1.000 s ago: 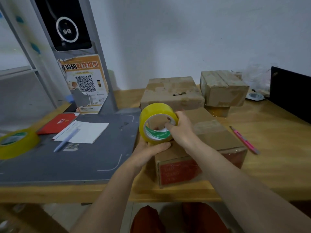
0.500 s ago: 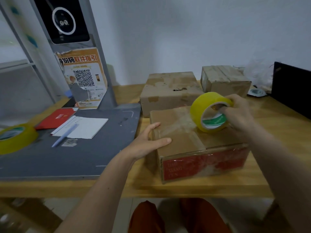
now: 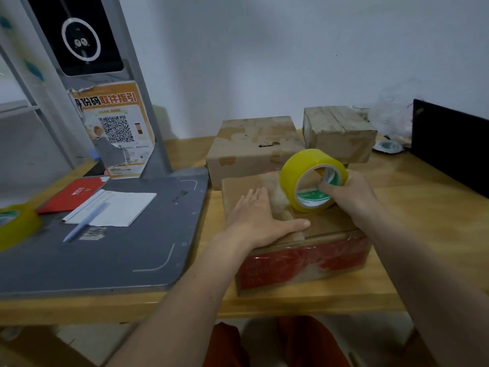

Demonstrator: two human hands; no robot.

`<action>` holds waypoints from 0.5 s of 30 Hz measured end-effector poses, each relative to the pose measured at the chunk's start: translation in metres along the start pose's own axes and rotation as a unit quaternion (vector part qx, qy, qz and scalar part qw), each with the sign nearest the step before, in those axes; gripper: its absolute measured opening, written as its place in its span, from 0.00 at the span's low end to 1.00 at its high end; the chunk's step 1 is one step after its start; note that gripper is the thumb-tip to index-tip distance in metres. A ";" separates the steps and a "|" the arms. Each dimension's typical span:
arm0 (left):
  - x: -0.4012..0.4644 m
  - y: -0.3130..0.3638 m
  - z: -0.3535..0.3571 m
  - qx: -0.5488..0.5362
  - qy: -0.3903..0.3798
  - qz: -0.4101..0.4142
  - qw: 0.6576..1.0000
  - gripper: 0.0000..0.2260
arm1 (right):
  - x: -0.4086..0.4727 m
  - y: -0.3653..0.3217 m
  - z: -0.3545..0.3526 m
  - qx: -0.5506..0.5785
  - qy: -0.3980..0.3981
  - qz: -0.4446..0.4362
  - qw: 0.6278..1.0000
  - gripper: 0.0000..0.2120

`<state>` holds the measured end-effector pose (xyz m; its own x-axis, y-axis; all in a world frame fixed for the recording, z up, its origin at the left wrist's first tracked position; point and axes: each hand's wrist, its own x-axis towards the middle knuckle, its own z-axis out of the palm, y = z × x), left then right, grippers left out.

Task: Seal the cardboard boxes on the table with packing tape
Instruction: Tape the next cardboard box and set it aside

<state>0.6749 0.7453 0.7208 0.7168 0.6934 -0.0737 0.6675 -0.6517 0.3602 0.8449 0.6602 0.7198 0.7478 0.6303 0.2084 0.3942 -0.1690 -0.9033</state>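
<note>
A cardboard box with a red printed front [image 3: 304,263] stands near the table's front edge. My left hand [image 3: 260,219] lies flat on its top, fingers straight, pressing down the left part of the lid. My right hand [image 3: 349,196] grips a yellow roll of packing tape [image 3: 313,178] through its core, holding the roll upright on the box top toward its right side. A shiny strip of tape [image 3: 277,200] runs across the lid between my two hands. Behind stand two more cardboard boxes, a wide one [image 3: 254,147] and a smaller one [image 3: 338,132].
A grey scanner base [image 3: 111,260] on the left carries a white notepad [image 3: 116,210], a blue pen [image 3: 84,225] and a red booklet [image 3: 71,194]. A second yellow tape roll [image 3: 16,225] sits at the far left. A black screen [image 3: 449,147] borders the right side.
My right hand carried the tape roll from the box's left edge over to the right, laying tape across the lid. My left hand let go of the roll and moved flat onto the box top.
</note>
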 end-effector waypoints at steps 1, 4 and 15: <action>0.001 0.002 0.002 0.003 0.010 0.000 1.000 0.55 | 0.001 0.001 0.001 -0.018 0.001 -0.009 1.000 0.07; 0.004 -0.001 0.007 0.019 0.009 -0.002 1.000 0.55 | 0.003 0.003 0.003 -0.072 -0.008 -0.033 0.997 0.11; 0.001 0.001 0.004 0.037 -0.004 -0.011 0.999 0.55 | 0.022 0.011 -0.046 -0.153 0.106 -0.059 0.981 0.06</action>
<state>0.6770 0.7443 0.7177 0.7028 0.7057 -0.0894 0.6963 -0.6569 0.2893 0.8903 0.6373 0.7312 0.7686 0.4930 0.4076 0.6027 -0.3445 -0.7198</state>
